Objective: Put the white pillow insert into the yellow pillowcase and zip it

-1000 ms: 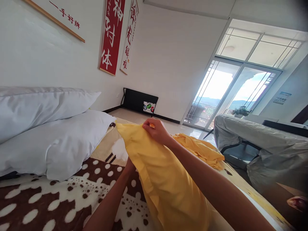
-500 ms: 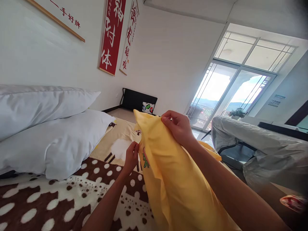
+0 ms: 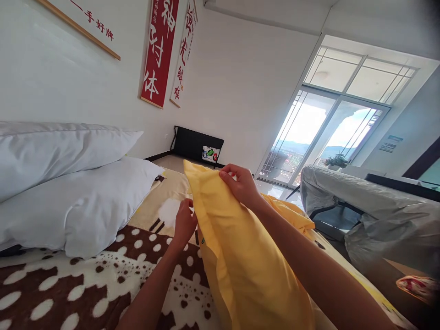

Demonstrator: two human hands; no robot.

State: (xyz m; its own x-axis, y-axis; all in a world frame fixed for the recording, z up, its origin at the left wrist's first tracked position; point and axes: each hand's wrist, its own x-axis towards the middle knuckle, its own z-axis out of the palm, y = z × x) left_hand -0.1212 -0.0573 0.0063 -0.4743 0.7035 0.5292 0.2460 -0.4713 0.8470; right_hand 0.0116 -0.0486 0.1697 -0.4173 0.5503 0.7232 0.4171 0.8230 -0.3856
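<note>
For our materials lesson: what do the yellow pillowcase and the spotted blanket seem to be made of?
The yellow pillowcase looks like thin woven cotton or a blend: matte, softly creased. The spotted blanket is probably plush fleece: fuzzy surface.

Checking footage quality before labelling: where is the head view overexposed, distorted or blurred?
Head view: daylight blows out the glass balcony doors; the wide lens tilts the red hanging banner; the top-right corner darkens; the red patterned object at the lower right edge is smeared; the yellow fabric pillowcase, left hand and right hand look sharp.
</note>
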